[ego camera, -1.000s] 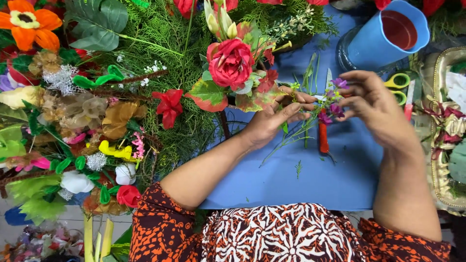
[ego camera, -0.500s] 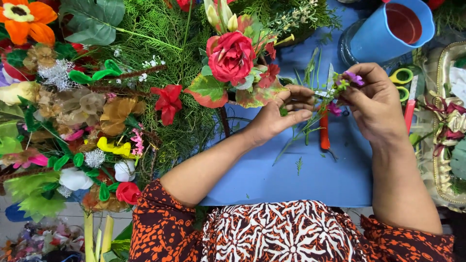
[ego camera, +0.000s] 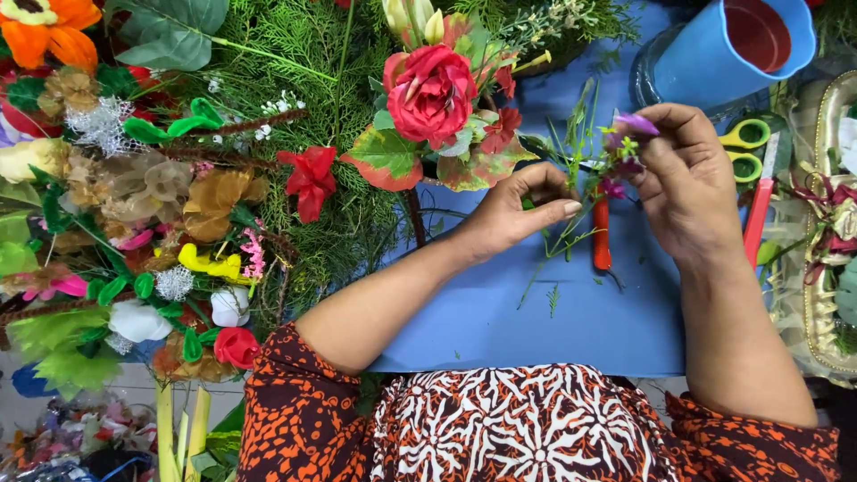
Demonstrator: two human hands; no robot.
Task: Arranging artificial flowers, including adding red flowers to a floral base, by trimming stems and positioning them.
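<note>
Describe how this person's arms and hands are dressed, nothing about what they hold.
Both forearms are bare from elbow to wrist. The left hand and right hand wear no gloves; no rings or watch show. Short sleeves end near the elbows, in dark fabric with an orange-red speckled print; the garment's front has a white swirling pattern.

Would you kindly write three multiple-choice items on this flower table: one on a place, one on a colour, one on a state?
1. Where do the scissors lie?
A. right of the right hand
B. beside the orange flower
C. on the lap

2. What colour is the jug?
A. green
B. blue
C. white

3. What is the left hand doing?
A. lying flat
B. gripping the jug
C. pinching green stems

Answers:
1 A, the yellow-green handles show just past that hand.
2 B, its wall is blue.
3 C, the fingers close on the stems of the small purple sprig.
</note>
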